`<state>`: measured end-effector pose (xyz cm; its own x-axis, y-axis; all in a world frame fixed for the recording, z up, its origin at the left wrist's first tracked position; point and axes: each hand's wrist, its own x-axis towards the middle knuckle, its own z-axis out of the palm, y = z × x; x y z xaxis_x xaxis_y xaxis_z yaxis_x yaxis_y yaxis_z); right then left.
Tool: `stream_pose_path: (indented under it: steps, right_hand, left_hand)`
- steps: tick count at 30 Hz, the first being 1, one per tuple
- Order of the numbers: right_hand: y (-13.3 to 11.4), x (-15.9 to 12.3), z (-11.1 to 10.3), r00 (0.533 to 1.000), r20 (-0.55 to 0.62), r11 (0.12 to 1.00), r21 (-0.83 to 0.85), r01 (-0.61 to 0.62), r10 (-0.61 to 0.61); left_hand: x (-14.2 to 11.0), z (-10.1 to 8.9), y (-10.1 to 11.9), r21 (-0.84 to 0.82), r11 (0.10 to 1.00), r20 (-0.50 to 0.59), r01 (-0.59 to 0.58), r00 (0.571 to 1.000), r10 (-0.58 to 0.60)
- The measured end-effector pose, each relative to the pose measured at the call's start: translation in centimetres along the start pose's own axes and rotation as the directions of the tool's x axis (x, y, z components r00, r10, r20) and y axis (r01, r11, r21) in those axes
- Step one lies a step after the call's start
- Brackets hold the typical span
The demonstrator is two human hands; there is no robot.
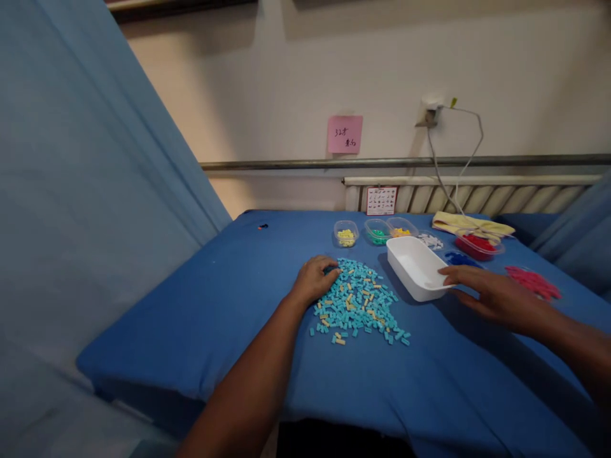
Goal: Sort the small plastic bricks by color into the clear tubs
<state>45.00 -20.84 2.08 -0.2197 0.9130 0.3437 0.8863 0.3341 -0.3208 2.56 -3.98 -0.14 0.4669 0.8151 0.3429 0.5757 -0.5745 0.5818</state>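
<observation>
Many small turquoise plastic pieces [356, 302], mixed with a few cream ones, are spread in a loose pile on a blue fabric sheet [243, 292]. The pile's left edge is covered by the left hand [315, 278], its fingers curled; whether any pieces are gripped cannot be told. Right of the pile, a white rectangular plastic tub [415, 259] is held at its rim by the pinched right hand [484, 294]. Beyond the pile, yellow pieces [346, 238] are held in a clear plastic container [344, 226].
</observation>
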Motion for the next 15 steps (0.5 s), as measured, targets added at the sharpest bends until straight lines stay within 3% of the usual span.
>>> stream_pose_path:
  steps: [4,6,8,10,12,15]
  right_hand:
    - [-0.7,-0.2,-0.7,0.991,-0.077,0.986,-0.136,0.094,-0.105]
    - [-3.4,-0.1,-1.4,0.965,-0.178,0.970,-0.181,0.161,-0.193]
    - [-7.1,0.3,-1.3,0.938,-0.208,0.959,-0.126,0.254,-0.276]
    - [-11.0,0.8,0.1,0.930,-0.023,0.930,-0.007,0.368,-0.368]
    - [-13.8,1.7,2.3,0.895,0.183,0.914,0.081,0.399,-0.407]
    - [-15.8,4.0,6.1,0.865,0.289,0.912,0.150,0.382,-0.410]
  left_hand:
    - [0.1,0.2,-0.5,0.026,0.999,-0.031,0.026,0.999,-0.025]
    - [0.2,0.3,-0.6,0.059,0.998,-0.043,0.027,0.999,-0.024]
    - [0.4,0.5,-0.6,0.093,0.995,-0.051,0.034,0.998,-0.029]
    - [0.4,0.5,-0.5,0.114,0.993,-0.057,0.041,0.998,-0.034]
    - [0.4,0.5,-0.4,0.115,0.993,-0.054,0.038,0.998,-0.032]
    - [0.4,0.5,-0.4,0.094,0.995,-0.057,0.036,0.998,-0.031]
